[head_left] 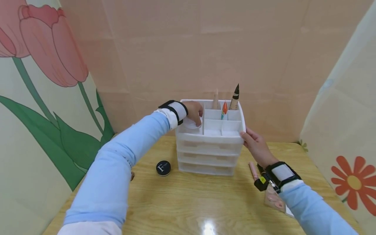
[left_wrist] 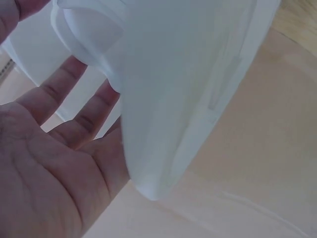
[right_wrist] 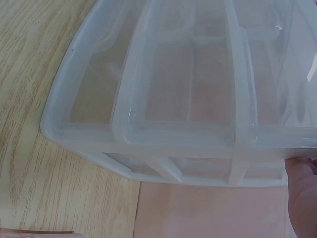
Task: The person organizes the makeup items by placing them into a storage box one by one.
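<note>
A white plastic drawer organizer (head_left: 208, 148) stands on the wooden table, its top split into compartments above stacked translucent drawers. My left hand (head_left: 194, 111) reaches down into the large left compartment, fingers at the rim of a white round container (left_wrist: 94, 34). In the left wrist view, the organizer's pale side wall hides part of that hand. My right hand (head_left: 255, 143) grips the organizer's upper right front corner, thumb on the front edge. The upper compartments hold a black-tipped beige tube (head_left: 235, 98), an orange-and-teal slim item (head_left: 224, 111) and a pale pink stick (head_left: 215, 99).
A black round compact (head_left: 163, 168) with a white letter lies left of the organizer. To the right, a pink tube (head_left: 253, 170) and a pink makeup palette (head_left: 274, 199) lie partly under my right wrist. A peach backdrop (head_left: 191, 58) hangs behind.
</note>
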`<act>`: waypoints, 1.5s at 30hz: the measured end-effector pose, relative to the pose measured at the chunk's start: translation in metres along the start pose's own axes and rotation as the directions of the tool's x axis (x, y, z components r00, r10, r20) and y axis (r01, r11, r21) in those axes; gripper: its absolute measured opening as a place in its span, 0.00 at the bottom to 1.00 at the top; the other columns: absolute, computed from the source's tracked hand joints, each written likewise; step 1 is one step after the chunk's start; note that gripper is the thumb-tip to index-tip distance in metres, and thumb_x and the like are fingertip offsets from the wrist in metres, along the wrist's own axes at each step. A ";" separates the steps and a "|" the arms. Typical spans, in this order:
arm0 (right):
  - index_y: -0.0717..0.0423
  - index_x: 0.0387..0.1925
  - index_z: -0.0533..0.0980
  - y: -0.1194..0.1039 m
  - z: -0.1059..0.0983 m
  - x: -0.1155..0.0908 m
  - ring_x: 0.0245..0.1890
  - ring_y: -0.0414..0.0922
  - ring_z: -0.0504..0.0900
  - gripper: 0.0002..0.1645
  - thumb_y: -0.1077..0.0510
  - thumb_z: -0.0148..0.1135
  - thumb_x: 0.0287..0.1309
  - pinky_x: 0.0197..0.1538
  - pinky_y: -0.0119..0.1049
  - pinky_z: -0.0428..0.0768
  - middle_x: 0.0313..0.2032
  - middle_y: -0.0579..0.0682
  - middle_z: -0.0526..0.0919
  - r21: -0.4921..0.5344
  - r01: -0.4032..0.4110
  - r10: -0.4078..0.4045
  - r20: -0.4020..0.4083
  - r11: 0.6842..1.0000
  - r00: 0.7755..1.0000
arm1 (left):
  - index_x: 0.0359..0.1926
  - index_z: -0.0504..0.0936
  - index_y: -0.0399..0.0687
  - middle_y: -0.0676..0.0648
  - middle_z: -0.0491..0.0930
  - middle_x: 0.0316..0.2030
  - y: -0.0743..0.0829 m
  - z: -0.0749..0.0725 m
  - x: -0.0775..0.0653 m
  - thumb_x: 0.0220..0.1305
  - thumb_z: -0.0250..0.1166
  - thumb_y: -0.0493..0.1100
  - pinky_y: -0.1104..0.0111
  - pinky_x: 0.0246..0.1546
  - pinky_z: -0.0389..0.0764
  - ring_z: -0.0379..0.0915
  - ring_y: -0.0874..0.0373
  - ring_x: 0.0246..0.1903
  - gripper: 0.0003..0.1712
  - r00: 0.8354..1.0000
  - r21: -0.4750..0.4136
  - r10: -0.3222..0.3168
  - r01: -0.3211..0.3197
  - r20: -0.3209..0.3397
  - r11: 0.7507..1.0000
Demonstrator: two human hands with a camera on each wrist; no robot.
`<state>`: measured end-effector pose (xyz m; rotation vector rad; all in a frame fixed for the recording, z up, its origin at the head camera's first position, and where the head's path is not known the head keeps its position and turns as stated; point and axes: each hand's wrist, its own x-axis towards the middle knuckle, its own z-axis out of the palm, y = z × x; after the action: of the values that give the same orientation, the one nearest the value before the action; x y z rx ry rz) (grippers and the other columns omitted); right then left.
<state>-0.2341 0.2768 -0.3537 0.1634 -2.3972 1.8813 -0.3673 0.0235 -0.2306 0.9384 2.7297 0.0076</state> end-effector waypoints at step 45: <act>0.44 0.76 0.49 -0.001 -0.004 0.003 0.71 0.53 0.56 0.39 0.36 0.44 0.71 0.65 0.47 0.61 0.75 0.52 0.50 -0.004 -0.034 0.034 0.001 0.999 0.999 | 0.58 0.77 0.45 0.44 0.76 0.56 -0.014 -0.017 -0.120 0.59 0.71 0.46 0.62 0.53 0.73 0.71 0.49 0.55 0.26 0.977 -0.138 0.199 -0.209 -0.080 0.968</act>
<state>-0.2366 0.2803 -0.3518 0.1244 -2.4196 1.8903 -0.2885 -0.0592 -0.1867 1.1895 2.6344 0.2774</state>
